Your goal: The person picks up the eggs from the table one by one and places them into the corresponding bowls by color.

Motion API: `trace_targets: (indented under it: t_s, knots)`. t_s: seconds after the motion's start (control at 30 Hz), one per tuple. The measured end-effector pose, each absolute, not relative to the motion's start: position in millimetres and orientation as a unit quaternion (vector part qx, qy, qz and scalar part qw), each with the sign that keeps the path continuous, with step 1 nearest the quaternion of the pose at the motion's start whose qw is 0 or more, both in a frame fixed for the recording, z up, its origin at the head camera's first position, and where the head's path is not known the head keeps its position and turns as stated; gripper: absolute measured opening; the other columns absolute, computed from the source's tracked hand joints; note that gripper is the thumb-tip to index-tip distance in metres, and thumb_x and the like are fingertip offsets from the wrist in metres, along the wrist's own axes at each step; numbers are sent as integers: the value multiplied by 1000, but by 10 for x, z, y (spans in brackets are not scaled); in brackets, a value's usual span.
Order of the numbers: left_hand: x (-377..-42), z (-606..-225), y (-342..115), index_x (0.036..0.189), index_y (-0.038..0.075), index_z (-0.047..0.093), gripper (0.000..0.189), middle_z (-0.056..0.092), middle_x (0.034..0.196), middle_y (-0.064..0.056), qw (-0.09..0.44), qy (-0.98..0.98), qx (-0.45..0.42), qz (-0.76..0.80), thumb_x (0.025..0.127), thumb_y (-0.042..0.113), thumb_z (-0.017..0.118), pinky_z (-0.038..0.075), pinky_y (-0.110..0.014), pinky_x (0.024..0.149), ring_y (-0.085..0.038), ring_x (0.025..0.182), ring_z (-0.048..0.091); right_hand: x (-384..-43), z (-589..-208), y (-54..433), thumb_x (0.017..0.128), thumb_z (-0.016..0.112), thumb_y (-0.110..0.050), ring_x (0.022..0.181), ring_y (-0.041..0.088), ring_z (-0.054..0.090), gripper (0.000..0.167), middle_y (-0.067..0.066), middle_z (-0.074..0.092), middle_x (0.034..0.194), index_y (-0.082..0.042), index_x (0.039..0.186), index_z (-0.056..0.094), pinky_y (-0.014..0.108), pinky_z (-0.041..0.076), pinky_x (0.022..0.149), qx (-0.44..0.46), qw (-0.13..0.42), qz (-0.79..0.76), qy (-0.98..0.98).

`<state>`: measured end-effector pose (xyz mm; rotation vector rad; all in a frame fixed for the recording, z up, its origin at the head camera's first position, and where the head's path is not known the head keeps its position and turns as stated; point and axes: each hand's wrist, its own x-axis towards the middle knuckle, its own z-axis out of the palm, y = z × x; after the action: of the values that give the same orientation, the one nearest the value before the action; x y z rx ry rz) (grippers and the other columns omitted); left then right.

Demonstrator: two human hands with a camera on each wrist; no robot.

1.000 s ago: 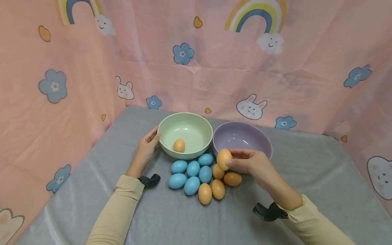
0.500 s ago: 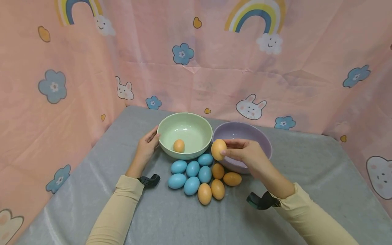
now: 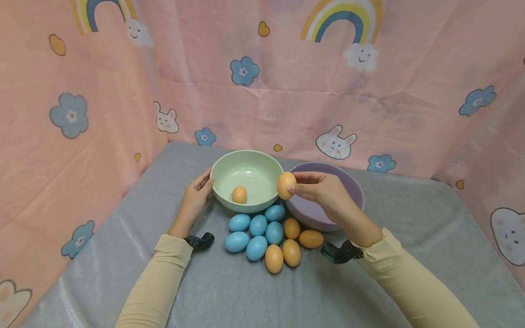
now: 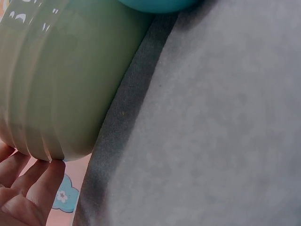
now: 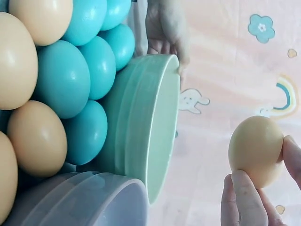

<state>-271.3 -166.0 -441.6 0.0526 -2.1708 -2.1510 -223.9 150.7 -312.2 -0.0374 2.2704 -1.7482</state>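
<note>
In the head view my right hand (image 3: 321, 191) pinches a yellow-orange egg (image 3: 286, 185) between thumb and fingertips. It is raised over the gap between the green bowl (image 3: 268, 169) and the purple bowl (image 3: 352, 191). The right wrist view has the same egg (image 5: 256, 150) held clear of both bowls. My left hand (image 3: 196, 196) rests its fingertips against the green bowl's left side; the left wrist view shows fingers (image 4: 47, 181) touching the outer wall. One orange egg (image 3: 239, 195) lies inside the green bowl.
Several blue eggs (image 3: 258, 225) sit on the grey cloth (image 3: 229, 296) in front of the green bowl. To their right lie several orange eggs (image 3: 291, 253), close to the purple bowl's front. A pink patterned curtain (image 3: 287, 109) stands behind and at both sides.
My right hand has carried the pinched egg up and to the left, from in front of the purple bowl to the green bowl's right rim. The left hand has stayed put.
</note>
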Motion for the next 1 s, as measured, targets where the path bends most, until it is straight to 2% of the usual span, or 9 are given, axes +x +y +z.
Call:
trace_targets:
  t_s: [0.27,0.6,0.83,1.0]
  knots:
    - [-2711,-4405,-1662,153,11,40,50,39,159,-8,39,-711,20,-702,104,20,52,47,-27,108,-21,143,44,-2356,-3148,1384,89,75,-15,109,11,67,52,17,61,137,0,135,59,35,53,105,-11,136,-617,775]
    - [-2718,-4410,-1669,152,11,40,51,39,159,-7,40,-711,23,-702,104,20,53,46,-29,109,-20,143,44,-2507,-3144,1146,88,75,-14,120,22,64,49,18,62,136,0,133,61,33,53,105,4,126,-621,773]
    - [-2722,-4404,-1670,152,9,41,50,41,157,-9,44,-708,24,-704,104,19,53,48,-25,106,-21,141,46,-2640,-3188,927,87,75,-8,121,27,64,48,20,62,135,5,131,61,28,57,98,14,128,-638,759]
    - [-2711,-4394,-1664,152,9,40,50,41,157,-11,42,-711,19,-702,104,18,53,49,-23,105,-23,141,46,-2717,-3224,807,87,75,-4,121,30,64,45,22,62,133,7,129,62,32,56,100,29,133,-647,750]
